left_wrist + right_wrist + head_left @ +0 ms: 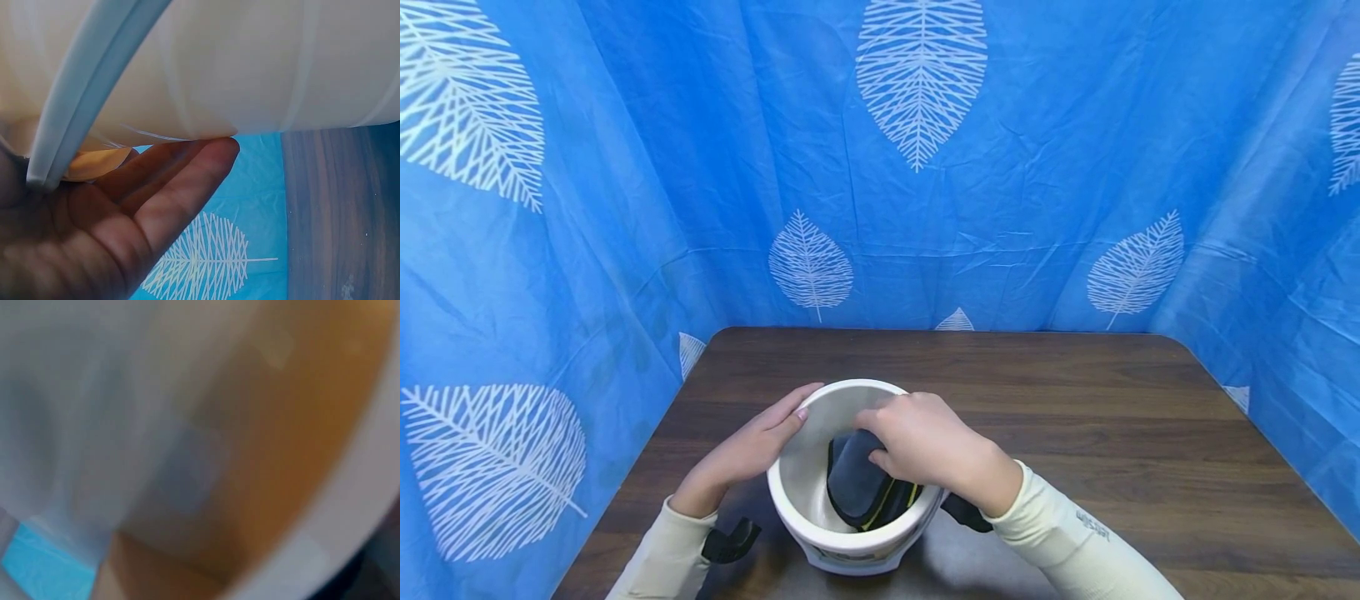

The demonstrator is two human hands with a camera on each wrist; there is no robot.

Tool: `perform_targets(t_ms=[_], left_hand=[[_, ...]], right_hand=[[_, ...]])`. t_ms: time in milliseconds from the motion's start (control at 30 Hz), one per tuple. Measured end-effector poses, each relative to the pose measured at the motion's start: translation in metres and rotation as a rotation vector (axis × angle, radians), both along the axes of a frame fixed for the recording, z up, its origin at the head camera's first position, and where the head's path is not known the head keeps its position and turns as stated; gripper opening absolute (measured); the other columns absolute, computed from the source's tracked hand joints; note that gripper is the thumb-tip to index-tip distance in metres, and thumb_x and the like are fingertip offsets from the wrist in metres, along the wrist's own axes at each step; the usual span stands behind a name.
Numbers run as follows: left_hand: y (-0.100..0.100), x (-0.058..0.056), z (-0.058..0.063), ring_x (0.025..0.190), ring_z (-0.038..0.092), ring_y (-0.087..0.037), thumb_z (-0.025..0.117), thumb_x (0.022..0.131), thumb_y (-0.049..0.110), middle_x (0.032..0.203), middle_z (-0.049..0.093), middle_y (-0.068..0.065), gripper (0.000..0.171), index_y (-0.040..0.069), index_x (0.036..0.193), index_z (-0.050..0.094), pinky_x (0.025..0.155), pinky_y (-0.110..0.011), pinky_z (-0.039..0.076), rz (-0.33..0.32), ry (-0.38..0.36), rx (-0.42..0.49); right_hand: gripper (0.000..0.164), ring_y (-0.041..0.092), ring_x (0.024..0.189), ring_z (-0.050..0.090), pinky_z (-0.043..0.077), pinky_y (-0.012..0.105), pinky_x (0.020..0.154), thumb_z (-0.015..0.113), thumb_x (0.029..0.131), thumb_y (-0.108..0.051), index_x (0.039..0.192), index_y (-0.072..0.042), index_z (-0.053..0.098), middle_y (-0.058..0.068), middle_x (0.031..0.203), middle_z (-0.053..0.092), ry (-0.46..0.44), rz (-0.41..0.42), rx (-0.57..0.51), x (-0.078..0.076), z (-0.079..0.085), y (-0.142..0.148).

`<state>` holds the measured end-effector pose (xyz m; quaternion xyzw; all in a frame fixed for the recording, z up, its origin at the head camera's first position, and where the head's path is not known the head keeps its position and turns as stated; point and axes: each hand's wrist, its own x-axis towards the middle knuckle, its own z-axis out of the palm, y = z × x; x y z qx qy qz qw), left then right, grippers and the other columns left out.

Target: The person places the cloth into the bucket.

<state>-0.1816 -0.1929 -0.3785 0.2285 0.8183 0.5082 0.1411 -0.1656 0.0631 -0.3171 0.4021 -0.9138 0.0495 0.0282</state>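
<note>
A white round pot (793, 521) stands on the table near its front, its wide mouth facing up. Inside lies a folded dark grey cloth (853, 479) with black and yellow stripes along its edge. My right hand (925, 442) reaches over the rim and pinches the cloth between thumb and fingers. Against the pot's left side rests my left hand (752, 446), fingers extended and thumb at the rim. The left wrist view shows those straight fingers (181, 181) touching the pale outer wall (231, 75). The right wrist view is blurred; a pale rim (337, 506) curves through it.
A dark brown wooden table (1075, 400) extends behind the pot and to its right. Blue curtains (737, 167) with white leaf prints hang around the back and both sides. Black straps (730, 542) sit at the wrists over cream sleeves.
</note>
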Motion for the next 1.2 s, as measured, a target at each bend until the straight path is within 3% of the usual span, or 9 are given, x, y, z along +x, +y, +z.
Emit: perform_targets(t_ms=[333,633,1200], left_hand=[[0.002,0.000,0.001,0.132,0.050,-0.042,0.032,0.112,0.022,0.158,0.034,-0.022,0.050,0.005,0.159,0.028,0.096,-0.051,0.052,0.041,-0.001,-0.034],[0.002,0.000,0.000,0.130,0.052,-0.041,0.032,0.112,0.021,0.158,0.035,-0.022,0.049,0.005,0.159,0.028,0.096,-0.051,0.052,0.053,-0.008,-0.037],[0.002,0.001,0.000,0.134,0.048,-0.040,0.034,0.112,0.021,0.158,0.035,-0.022,0.050,0.003,0.158,0.030,0.099,-0.051,0.050,0.068,0.016,-0.050]], right_hand=[[0.023,0.016,0.082,0.068,0.057,0.038,0.068,0.080,0.086,-0.024,0.108,-0.019,0.075,-0.002,0.092,0.071,0.003,0.021,0.011,0.001,-0.008,-0.002],[0.024,0.012,0.090,0.068,0.057,0.037,0.076,0.081,0.087,-0.027,0.109,-0.020,0.076,-0.005,0.099,0.073,-0.049,0.048,0.008,0.002,-0.009,0.000],[0.034,0.015,0.102,0.068,0.056,0.038,0.085,0.078,0.090,-0.039,0.118,-0.020,0.074,-0.003,0.110,0.072,-0.066,0.079,-0.074,0.003,-0.009,0.008]])
